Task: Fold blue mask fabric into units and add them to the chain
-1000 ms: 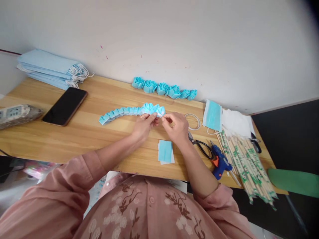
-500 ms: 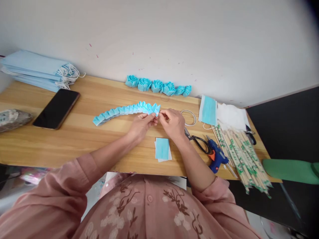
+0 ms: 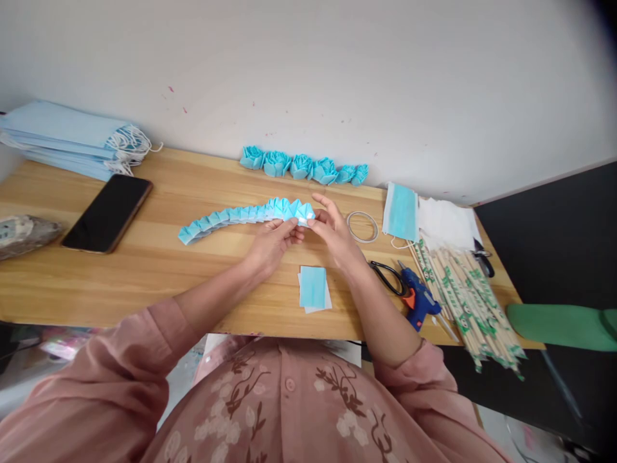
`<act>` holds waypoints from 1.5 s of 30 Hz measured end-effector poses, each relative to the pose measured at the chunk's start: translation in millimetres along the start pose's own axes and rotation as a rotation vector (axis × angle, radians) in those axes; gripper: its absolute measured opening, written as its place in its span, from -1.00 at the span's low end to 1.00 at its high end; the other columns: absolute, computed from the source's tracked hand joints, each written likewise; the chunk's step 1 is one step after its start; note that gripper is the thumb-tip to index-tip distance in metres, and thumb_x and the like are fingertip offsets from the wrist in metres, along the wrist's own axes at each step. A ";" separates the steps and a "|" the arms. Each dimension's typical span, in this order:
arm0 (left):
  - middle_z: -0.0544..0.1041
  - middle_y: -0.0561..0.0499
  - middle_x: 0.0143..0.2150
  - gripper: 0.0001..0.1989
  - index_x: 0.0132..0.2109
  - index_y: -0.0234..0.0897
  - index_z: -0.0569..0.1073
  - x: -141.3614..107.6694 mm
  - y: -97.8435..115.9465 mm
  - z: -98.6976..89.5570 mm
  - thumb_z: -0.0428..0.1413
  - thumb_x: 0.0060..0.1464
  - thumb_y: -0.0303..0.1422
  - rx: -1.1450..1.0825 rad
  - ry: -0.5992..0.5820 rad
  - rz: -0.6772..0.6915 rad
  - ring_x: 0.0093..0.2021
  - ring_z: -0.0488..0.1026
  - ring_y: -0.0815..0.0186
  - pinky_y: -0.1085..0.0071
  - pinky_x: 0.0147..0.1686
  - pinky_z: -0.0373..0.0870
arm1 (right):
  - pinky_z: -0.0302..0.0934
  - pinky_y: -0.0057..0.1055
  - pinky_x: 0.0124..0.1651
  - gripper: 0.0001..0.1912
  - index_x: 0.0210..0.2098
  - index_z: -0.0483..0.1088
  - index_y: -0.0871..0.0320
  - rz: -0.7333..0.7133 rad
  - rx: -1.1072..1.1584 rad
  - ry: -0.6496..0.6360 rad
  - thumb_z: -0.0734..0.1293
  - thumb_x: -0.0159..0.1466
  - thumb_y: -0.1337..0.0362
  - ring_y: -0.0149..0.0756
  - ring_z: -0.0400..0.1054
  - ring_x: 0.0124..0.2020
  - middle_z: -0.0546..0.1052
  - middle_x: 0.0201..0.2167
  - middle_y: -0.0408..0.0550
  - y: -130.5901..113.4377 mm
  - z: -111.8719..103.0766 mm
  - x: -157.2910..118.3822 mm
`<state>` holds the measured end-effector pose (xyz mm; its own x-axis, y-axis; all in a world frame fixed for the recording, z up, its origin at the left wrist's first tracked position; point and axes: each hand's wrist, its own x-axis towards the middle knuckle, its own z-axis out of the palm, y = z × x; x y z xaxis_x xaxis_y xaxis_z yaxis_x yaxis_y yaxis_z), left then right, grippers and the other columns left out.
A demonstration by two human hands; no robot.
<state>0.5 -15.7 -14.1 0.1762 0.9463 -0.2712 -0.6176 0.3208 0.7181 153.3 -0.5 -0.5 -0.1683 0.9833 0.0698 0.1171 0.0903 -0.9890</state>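
A long curved strip of folded blue petals (image 3: 231, 217) stretches across the wooden table, its left end resting there. My left hand (image 3: 274, 243) pinches the strip near its right end, thumb on the lower edge. At the very tip, my right hand (image 3: 337, 235) grips the last petal between thumb and fingers, with the index finger raised. Below the hands lie small cut squares of blue and white mask fabric (image 3: 313, 288). A ring of tape (image 3: 362, 227) is just right of my right hand. Several finished blue fabric roses (image 3: 302, 166) stand in a row by the wall.
Scissors (image 3: 388, 278), a blue glue gun (image 3: 418, 297) and wrapped chopsticks (image 3: 467, 302) lie at the right. Beyond them are a face mask (image 3: 402, 213), white sheets (image 3: 448, 222) and a green object (image 3: 559, 326). A phone (image 3: 108, 212) and stacked masks (image 3: 72, 135) occupy the left.
My right hand has shifted from pinching beside the strip's right end to holding its tip, and its index finger has lifted. My left hand keeps its hold.
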 end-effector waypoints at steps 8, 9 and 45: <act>0.56 -0.02 -0.39 -0.85 -0.37 -0.38 0.53 -1.2 0.3 0.5 0.28 0.06 -0.36 -0.012 -0.116 -0.055 -0.39 0.49 0.39 0.40 -0.27 0.38 | 0.33 -0.28 -0.16 -0.42 0.18 0.27 -0.02 -0.001 -0.022 0.070 0.37 0.17 0.26 -0.32 0.40 -0.32 0.48 -0.39 -0.22 3.9 2.9 1.1; 0.56 -0.02 -0.38 -0.85 -0.37 -0.38 0.52 -2.1 1.0 1.4 0.28 0.05 -0.37 -0.011 -0.137 -0.071 -0.39 0.49 0.38 0.39 -0.27 0.38 | 0.33 -0.29 -0.17 -0.43 0.18 0.28 -0.02 0.000 -0.023 0.085 0.36 0.17 0.26 -0.33 0.40 -0.32 0.48 -0.39 -0.22 4.5 2.4 1.8; 0.54 0.04 -0.39 -0.86 -0.37 -0.35 0.50 4.6 -0.3 -4.5 0.27 0.11 -0.40 -0.088 -0.119 -0.044 -0.42 0.44 0.43 0.44 -0.34 0.33 | 0.15 -0.23 -0.11 -0.80 -0.25 0.53 0.04 -0.581 -0.937 0.236 0.28 0.41 0.18 -0.21 0.42 -0.25 0.62 -0.33 -0.10 2.7 -4.0 -3.5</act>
<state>-1.9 -11.6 -18.4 0.2910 0.9311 -0.2201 -0.6713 0.3626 0.6465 158.1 -3.0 -2.9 -0.2587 0.7496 0.6092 0.7865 0.5296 -0.3177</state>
